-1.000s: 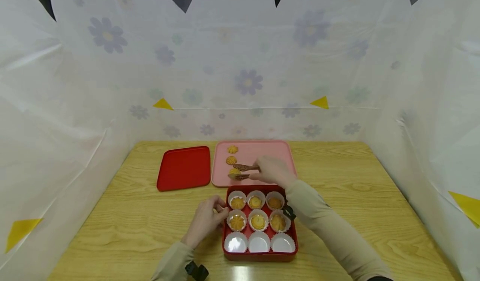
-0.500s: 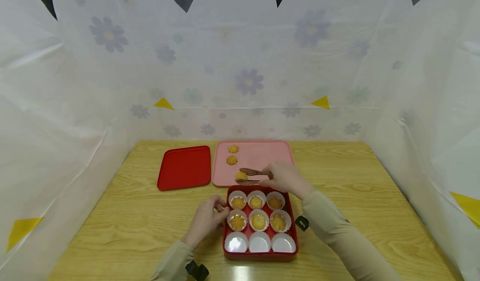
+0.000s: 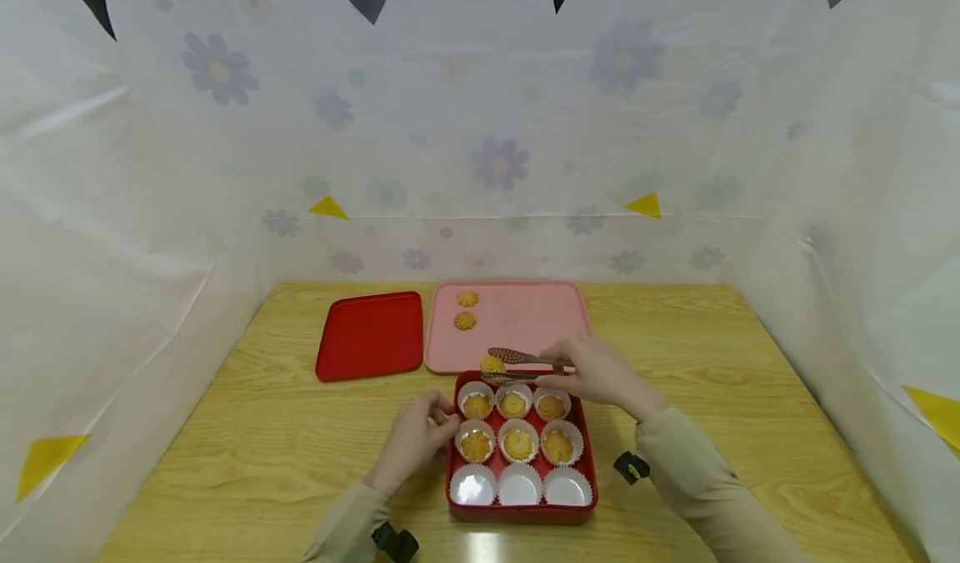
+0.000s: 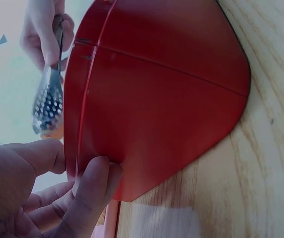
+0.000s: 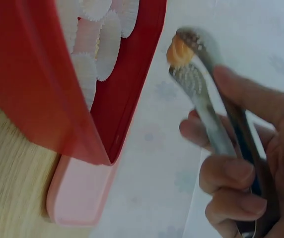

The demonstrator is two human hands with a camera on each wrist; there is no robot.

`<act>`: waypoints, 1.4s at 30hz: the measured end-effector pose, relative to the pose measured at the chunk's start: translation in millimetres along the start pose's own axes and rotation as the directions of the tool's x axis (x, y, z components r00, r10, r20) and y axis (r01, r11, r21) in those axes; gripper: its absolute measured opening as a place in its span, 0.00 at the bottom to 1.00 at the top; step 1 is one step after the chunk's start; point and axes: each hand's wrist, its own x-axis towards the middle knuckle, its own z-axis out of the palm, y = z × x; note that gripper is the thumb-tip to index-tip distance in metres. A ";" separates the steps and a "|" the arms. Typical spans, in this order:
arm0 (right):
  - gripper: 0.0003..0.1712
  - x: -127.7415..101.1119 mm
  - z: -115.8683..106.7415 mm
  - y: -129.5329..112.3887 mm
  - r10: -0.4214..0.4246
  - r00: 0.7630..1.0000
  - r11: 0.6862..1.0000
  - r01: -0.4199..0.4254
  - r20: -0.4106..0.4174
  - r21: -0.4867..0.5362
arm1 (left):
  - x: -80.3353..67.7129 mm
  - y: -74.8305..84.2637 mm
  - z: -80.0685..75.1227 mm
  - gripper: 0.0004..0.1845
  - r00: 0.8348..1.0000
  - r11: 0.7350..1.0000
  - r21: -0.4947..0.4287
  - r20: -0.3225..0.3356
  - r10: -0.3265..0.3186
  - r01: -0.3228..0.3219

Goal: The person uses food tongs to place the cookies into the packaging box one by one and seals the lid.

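Observation:
My right hand (image 3: 603, 377) grips metal tongs (image 5: 209, 114), and a swirled golden cookie (image 5: 179, 51) sits pinched between their perforated tips. In the head view the held cookie appears at the back edge of the red box (image 3: 522, 515), raised above it. My left hand (image 3: 412, 436) holds the box's left side, fingers against the outer wall and thumb at the rim, as the left wrist view shows. White paper cups line the box in three rows. Cookies sit in the back and middle rows, such as a cookie (image 3: 517, 444) at the centre; the front-row cups (image 3: 519, 486) hold nothing.
Behind the box lies a pink tray (image 3: 536, 321), bearing a star-shaped cookie (image 3: 467, 299) and a swirled cookie (image 3: 465, 321) on its left. A flat red tray (image 3: 370, 338) lies left of it on the wooden table (image 3: 720, 429). White sheeting surrounds the table.
My right hand has lifted a cookie off the pink tray with the tongs and drawn it right and toward the box. My left hand has stayed at the box.

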 end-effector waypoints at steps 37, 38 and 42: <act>0.21 -12.6 32.4 -29.0 -0.277 0.908 0.955 0.295 0.314 -0.011 | -0.2 -0.2 1.0 0.06 1.000 1.000 -0.018 -0.009 -0.006 0.006; 0.21 -12.8 32.1 -29.4 -0.271 0.910 0.957 0.291 0.314 -0.017 | -0.1 -0.2 1.1 0.06 1.000 1.000 -0.019 -0.009 -0.006 0.006; 0.21 -12.9 31.6 -30.8 -0.265 0.913 0.957 0.287 0.309 -0.029 | 0.0 -0.7 1.4 0.06 1.000 1.000 -0.021 -0.011 -0.006 0.005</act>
